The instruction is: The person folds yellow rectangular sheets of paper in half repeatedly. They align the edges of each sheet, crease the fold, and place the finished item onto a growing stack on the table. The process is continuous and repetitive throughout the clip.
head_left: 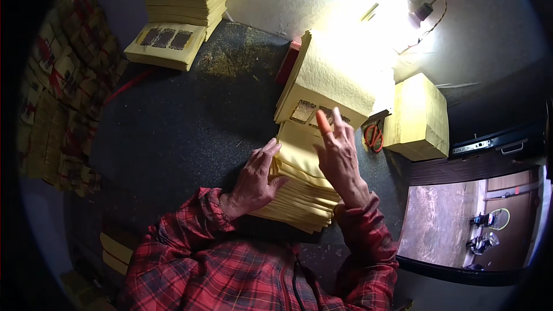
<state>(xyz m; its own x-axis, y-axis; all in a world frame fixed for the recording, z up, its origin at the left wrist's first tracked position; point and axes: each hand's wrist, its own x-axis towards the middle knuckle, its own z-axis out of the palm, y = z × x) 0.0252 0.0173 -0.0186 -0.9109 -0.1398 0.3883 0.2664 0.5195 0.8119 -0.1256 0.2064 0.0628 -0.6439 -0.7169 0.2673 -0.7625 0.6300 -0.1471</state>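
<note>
A fanned stack of yellow paper sheets lies before me on the dark table, its layers splayed toward my body. My left hand rests along the stack's left edge, fingers stretched and thumb over the paper. Above the upper right part hovers my right hand, fingers extended; an orange finger cot covers one fingertip. Just beyond stands a tall pile of yellow paper with dark printed panels on its front. The right fingertips overlap those panels in view; whether they touch the paper I cannot tell.
Red-handled scissors lie right of the pile, beside a yellow paper block. Another printed stack stands at the far left of the dark table. Tied bundles line the left side. A lit bulb hangs at the back right.
</note>
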